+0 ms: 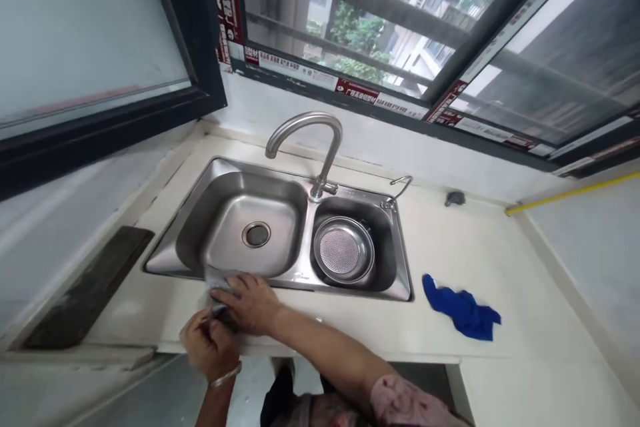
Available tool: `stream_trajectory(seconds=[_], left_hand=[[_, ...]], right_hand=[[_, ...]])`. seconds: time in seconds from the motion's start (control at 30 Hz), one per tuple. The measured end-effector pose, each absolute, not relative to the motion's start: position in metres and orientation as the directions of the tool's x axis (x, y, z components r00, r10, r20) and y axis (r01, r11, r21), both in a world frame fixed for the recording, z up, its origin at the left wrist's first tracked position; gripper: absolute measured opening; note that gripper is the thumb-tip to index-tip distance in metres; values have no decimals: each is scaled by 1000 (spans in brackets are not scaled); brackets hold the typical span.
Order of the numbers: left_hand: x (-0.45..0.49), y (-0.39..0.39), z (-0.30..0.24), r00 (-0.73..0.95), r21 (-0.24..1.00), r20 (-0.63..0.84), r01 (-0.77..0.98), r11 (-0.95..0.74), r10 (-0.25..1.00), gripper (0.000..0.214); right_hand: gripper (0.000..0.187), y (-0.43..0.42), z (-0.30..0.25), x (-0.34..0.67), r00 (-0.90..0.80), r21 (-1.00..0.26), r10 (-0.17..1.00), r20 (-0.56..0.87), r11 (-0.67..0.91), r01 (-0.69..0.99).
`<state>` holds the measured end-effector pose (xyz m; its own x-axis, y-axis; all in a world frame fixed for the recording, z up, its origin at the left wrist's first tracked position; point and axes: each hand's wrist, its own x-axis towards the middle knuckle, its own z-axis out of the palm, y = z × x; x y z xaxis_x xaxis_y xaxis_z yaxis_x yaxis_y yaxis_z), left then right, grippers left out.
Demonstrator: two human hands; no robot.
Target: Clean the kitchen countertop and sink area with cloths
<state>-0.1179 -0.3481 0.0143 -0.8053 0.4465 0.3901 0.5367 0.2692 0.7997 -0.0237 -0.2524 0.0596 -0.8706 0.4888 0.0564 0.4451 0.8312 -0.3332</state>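
At the front rim of the sink, the right hand lies with spread fingers on a grey cloth, pressing it down; the left hand clenches its fingers below, seemingly to keep the cloth tight.

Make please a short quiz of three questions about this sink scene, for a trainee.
1. Which hand wears the metal bangle: the left hand or the right hand?
2. True or false: the blue cloth lies inside the sink.
3. What sits in the smaller basin of the stainless steel sink?

Key:
1. The left hand.
2. False; it lies on the counter.
3. A round perforated strainer.
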Motion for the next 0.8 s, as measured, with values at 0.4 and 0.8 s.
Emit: stream_trajectory(seconds=[0.4, 0.8], left_hand=[[-110, -349, 22, -593, 647, 518, 743, 172, 616, 23], [-113, -356, 8, -628, 663, 581, 734, 146, 517, 28]], right_hand=[[59, -270, 48, 222, -758, -415, 643, 109, 722, 553], [60, -263, 47, 54, -895, -346, 428, 128, 865, 364]])
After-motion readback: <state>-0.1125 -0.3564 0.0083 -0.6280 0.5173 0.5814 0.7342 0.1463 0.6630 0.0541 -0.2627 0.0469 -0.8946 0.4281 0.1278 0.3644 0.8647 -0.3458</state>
